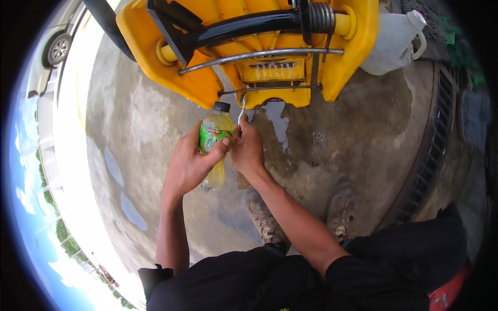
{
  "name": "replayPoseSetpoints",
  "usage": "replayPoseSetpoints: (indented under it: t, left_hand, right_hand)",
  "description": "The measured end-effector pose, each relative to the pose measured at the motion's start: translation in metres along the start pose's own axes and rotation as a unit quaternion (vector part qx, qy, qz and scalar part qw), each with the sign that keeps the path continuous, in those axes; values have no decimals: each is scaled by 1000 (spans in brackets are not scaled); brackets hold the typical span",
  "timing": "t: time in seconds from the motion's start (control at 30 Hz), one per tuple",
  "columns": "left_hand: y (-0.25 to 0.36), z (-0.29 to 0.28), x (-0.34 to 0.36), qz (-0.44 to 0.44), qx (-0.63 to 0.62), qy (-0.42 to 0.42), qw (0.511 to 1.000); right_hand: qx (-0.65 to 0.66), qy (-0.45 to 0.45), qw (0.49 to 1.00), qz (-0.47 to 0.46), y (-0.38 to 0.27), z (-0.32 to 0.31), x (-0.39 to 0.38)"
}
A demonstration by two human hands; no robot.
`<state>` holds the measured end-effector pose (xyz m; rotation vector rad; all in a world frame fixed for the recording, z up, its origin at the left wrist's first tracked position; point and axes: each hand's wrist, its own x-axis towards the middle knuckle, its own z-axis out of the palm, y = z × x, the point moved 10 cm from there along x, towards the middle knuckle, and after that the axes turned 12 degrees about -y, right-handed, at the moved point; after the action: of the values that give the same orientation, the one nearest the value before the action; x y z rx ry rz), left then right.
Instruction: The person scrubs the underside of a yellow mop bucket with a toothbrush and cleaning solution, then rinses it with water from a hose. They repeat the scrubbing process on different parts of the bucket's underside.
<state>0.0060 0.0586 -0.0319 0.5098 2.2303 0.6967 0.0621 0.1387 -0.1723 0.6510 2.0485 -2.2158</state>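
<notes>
My left hand [188, 161] is wrapped round a clear plastic bottle [217, 124] with a black cap, a green label and yellowish liquid. The bottle stands nearly upright, its lower end showing below the hand. Close beside it, my right hand [248, 150] grips a thin white stick-like tool [241, 111], perhaps a toothbrush. Its upper end reaches the lower edge of a yellow plastic frame [207, 85], which looks like a mop wringer. Across that frame run a black bar [244, 26], a coiled spring [322, 18] and thin metal rods [259, 53].
A whitish plastic jug [391, 44] stands right of the yellow frame. Wet patches mark the concrete floor [150, 119]. A drain grate [428, 155] curves along the right side. My shoes [267, 215] are below my hands. A parked car [52, 41] shows at far left.
</notes>
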Motion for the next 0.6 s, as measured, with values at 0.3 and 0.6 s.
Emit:
replayPoseSetpoints:
  t: [0.3,0.6]
  left_hand:
    - [-17,1,-1,38,46,19,998]
    - [-16,-2,-4,69,66,27,995]
  right_hand:
    - [6,32,997,-67,-6,5,-7]
    - [-165,17,986,-33,27,6,-19]
